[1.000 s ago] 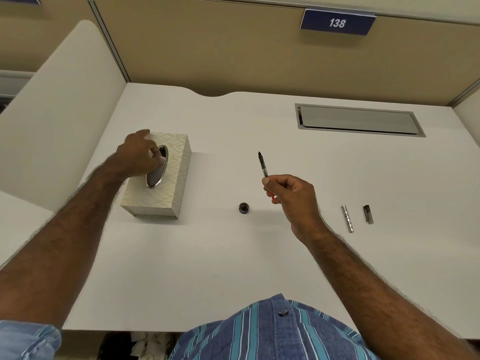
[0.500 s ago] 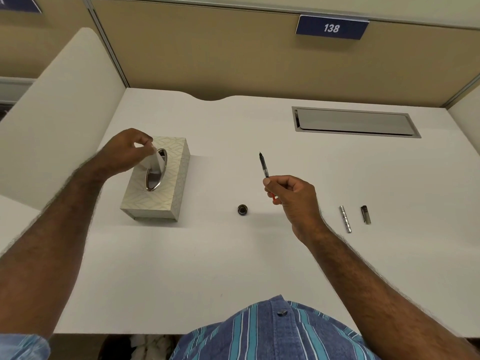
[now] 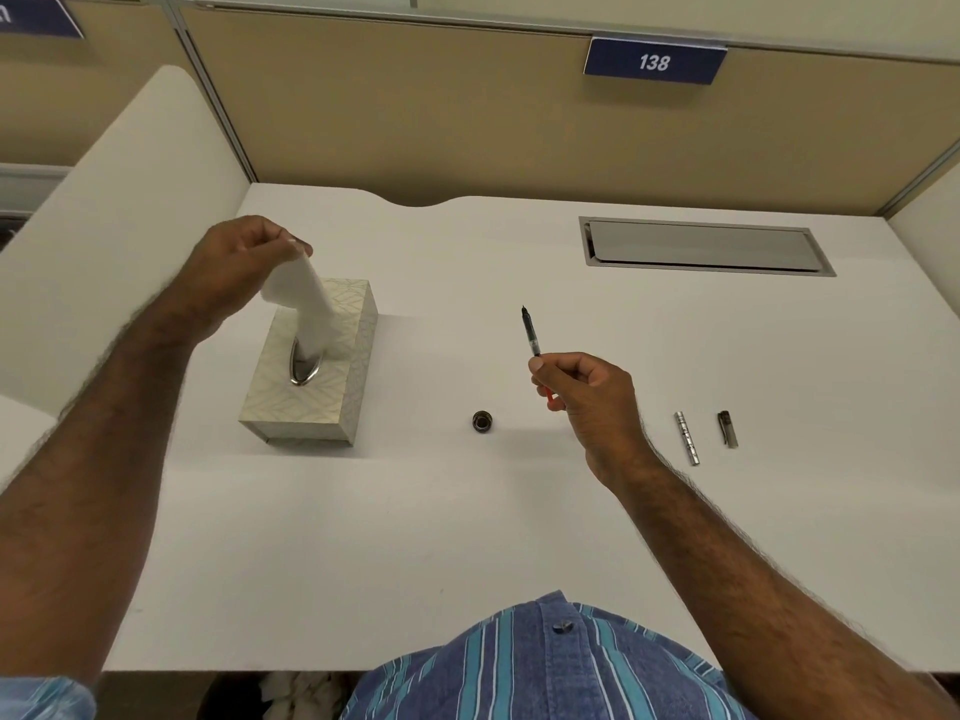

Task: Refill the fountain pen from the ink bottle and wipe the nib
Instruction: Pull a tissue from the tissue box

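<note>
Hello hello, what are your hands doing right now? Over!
Left hand pinches a tissue, half out of the tissue box. Right hand holds the pen, nib up. Ink bottle open, nothing blocking.

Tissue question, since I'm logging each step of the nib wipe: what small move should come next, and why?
Probably pull the tissue fully free. The left hand pinches its top, but its lower end sits in the tissue box slot, while the right hand holds the pen nib-up, waiting.
</note>
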Tool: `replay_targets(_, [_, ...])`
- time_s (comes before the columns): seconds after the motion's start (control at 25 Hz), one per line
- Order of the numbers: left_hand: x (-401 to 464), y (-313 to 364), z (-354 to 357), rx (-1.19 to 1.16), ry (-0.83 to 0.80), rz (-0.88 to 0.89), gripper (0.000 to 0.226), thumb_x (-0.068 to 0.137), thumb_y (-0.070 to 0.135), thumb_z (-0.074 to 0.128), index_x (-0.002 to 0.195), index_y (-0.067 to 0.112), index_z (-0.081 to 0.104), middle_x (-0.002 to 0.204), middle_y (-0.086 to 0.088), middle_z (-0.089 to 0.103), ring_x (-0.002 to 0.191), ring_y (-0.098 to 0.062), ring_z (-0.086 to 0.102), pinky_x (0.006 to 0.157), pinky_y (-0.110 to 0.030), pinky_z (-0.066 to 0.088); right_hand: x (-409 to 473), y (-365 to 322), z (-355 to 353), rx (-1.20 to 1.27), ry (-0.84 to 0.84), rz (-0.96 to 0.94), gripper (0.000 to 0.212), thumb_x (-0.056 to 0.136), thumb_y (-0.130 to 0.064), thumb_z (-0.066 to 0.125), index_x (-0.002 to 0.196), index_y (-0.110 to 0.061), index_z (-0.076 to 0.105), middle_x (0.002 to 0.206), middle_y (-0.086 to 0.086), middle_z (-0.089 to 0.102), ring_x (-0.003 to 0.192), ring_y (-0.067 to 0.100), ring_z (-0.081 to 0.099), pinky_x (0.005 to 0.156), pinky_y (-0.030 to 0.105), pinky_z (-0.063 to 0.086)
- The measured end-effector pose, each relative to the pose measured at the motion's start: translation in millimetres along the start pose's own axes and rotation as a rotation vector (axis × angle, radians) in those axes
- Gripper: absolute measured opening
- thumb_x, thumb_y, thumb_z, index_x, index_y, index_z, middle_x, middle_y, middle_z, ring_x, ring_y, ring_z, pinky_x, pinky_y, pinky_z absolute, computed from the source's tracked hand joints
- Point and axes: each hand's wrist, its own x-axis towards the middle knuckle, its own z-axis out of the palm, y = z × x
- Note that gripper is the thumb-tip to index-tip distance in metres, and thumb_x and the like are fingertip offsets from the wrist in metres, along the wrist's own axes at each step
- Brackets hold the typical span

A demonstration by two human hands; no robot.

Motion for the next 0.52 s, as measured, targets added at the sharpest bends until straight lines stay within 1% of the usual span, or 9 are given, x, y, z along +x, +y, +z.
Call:
replay_targets(0.08, [-2.4,12.4,2.0,-0.061,-0.003,0.015,0.017,0.093,0.021,0.063,0.077,0.025,0.070,0.114,-0.012,0.077,0.095,-0.019,0.065,0.077,-0.035,0.049,-0.4,0.0,-0.3,0.004,0.003,-0.002,0.011,0.093,-0.022,0.082,0.092,-0.011,0.082,0.079,0.001,0.076,0.074,0.010,0.066,0.069,0.026,0.055])
replay_targets(0.16, [-6.2,22.4,7.8,-0.079,0.005,0.017,0.017,0.094,0.022,0.065,0.077,0.024,0.066,0.105,-0.016,0.074,0.088,-0.017,0.062,0.075,-0.034,0.050,-1.5,-0.2,-1.5,0.013,0.009,-0.004,0.011,0.093,-0.021,0.082,0.093,-0.010,0.082,0.079,0.001,0.076,0.073,0.009,0.065,0.068,0.025,0.055])
replay_targets(0.28, [-17.1,31.6,24.2,-0.130,0.003,0.008,0.020,0.098,0.018,0.064,0.078,0.024,0.063,0.086,0.001,0.063,0.077,-0.009,0.057,0.070,-0.028,0.048,-2.6,0.2,-5.8,0.024,0.016,-0.008,0.011,0.092,-0.021,0.082,0.093,-0.010,0.082,0.078,0.000,0.076,0.071,0.009,0.065,0.068,0.025,0.054])
replay_targets(0.32, [-21.8,32.7,31.2,-0.147,-0.001,0.001,0.020,0.098,0.018,0.064,0.079,0.023,0.063,0.084,0.004,0.062,0.077,-0.009,0.056,0.070,-0.029,0.048,-3.1,0.5,-8.2,0.029,0.016,-0.008,0.011,0.092,-0.021,0.082,0.093,-0.011,0.082,0.078,0.000,0.076,0.071,0.009,0.065,0.067,0.024,0.054])
replay_targets(0.4, [-33.5,33.9,48.3,-0.179,-0.011,-0.022,0.018,0.098,0.019,0.065,0.080,0.021,0.064,0.080,0.003,0.062,0.073,-0.011,0.056,0.067,-0.030,0.047,-4.6,1.1,-13.5,0.032,0.018,-0.008,0.011,0.092,-0.021,0.082,0.094,-0.010,0.082,0.078,0.000,0.076,0.071,0.009,0.066,0.066,0.022,0.054])
replay_targets(0.48, [-47.6,33.8,67.3,-0.226,-0.021,-0.066,0.019,0.099,0.017,0.065,0.080,0.017,0.063,0.070,0.005,0.063,0.062,-0.008,0.058,0.056,-0.023,0.048,-6.9,2.1,-20.8,0.032,0.021,-0.009,0.010,0.093,-0.021,0.082,0.093,-0.011,0.082,0.078,0.000,0.076,0.069,0.008,0.065,0.063,0.019,0.052])
replay_targets(0.52, [-54.8,31.7,76.9,-0.246,-0.034,-0.101,0.019,0.100,0.015,0.065,0.080,0.016,0.063,0.067,0.007,0.064,0.061,-0.007,0.059,0.053,-0.021,0.048,-7.8,2.9,-26.1,0.034,0.022,-0.005,0.009,0.093,-0.022,0.082,0.092,-0.012,0.082,0.078,0.000,0.076,0.069,0.008,0.065,0.063,0.018,0.052])
